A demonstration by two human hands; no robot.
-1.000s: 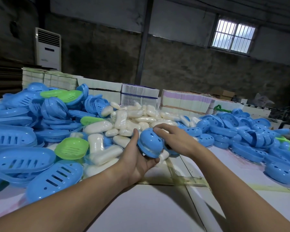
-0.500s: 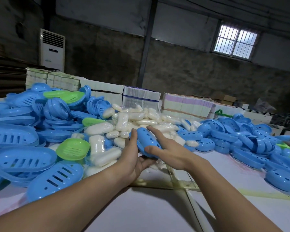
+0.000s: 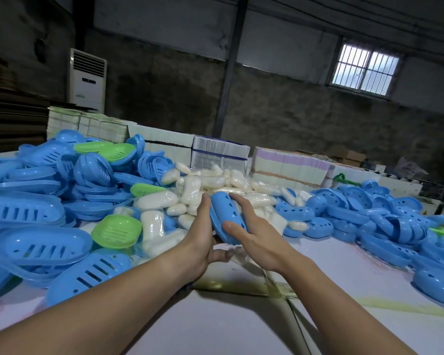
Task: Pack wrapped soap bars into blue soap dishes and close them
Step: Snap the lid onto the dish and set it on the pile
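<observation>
A closed blue soap dish (image 3: 222,213) with slots in its shell sits tilted on edge between my two hands, just above the table. My left hand (image 3: 200,234) holds it from the left, fingers up along its side and thumb underneath. My right hand (image 3: 254,226) lies flat against its right face, with straight fingers and the thumb pressing on the shell. What the dish contains is hidden. Behind my hands lies a heap of white wrapped soap bars (image 3: 198,190).
Open blue dish halves (image 3: 36,213) and a few green ones (image 3: 116,230) are piled at the left. Closed blue dishes (image 3: 369,213) spread across the right. Stacked cartons (image 3: 219,152) line the back. The white table (image 3: 241,316) has a taped seam near me.
The dish has turned from end-on to tilted lengthwise between my hands. My right hand slid from gripping its top to lying flat along its side. The view moved slightly.
</observation>
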